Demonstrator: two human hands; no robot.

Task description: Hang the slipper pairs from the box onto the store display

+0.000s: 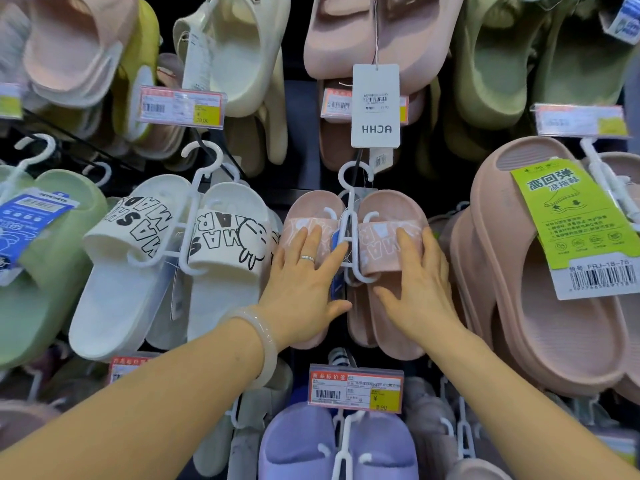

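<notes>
Pink slipper pair (377, 237) partly hidden (hands (304, 282) over straps); price labels (356, 393) blurred.

Dark display rack (304, 140) carries hanging slipper pairs (356, 258) on white hangers (349, 216).

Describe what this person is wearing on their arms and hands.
Both forearms are bare, no sleeves in view. The left hand has a thin silver ring on one finger and a pale, translucent bangle at the wrist. The right hand shows no jewellery.
</notes>
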